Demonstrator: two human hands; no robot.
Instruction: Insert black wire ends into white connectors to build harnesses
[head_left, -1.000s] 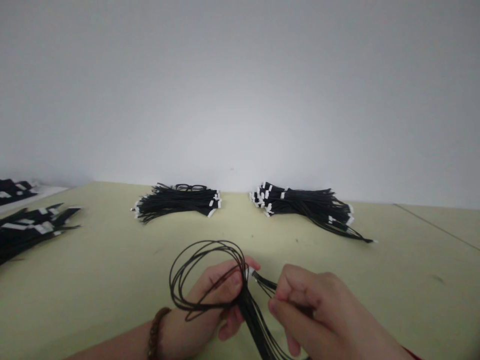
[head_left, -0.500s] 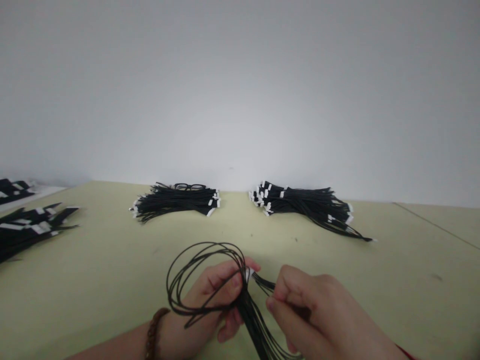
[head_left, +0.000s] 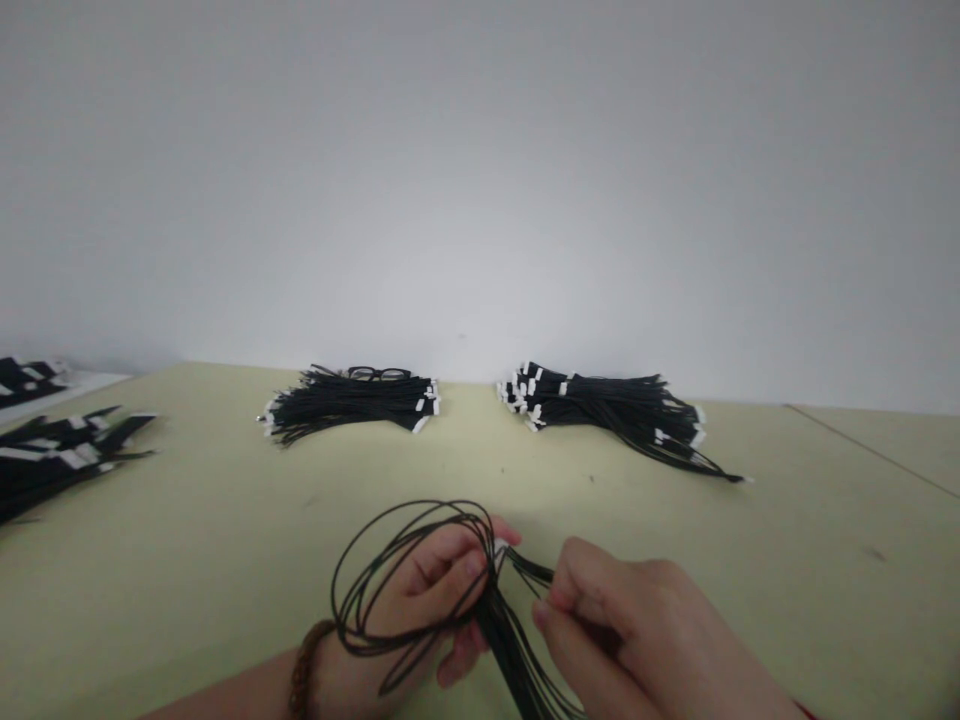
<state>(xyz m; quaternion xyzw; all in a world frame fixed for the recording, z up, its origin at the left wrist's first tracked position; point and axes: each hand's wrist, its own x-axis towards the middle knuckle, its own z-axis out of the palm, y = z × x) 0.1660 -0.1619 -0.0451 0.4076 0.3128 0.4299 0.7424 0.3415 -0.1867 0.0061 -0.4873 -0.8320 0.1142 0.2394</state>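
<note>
A coil of thin black wires (head_left: pixel 375 570) is looped over my left hand (head_left: pixel 420 610), whose fingers are closed round the gathered strands. A brown bead bracelet (head_left: pixel 304 675) is on that wrist. My right hand (head_left: pixel 637 630) pinches the free end of the same wires (head_left: pixel 529 570) just right of the left hand's fingertips. A small white connector shows between the two hands. The strands run down out of the picture's lower edge.
Two piles of black wires with white connectors lie at the back of the yellow-green table (head_left: pixel 787 540), one left of centre (head_left: pixel 349 400) and one right of centre (head_left: pixel 607 405). More black bundles (head_left: pixel 60 455) lie at the far left. A plain wall stands behind.
The wire loop has sunk and flattened a little over my left hand. My right hand has shifted slightly lower with the wire end.
</note>
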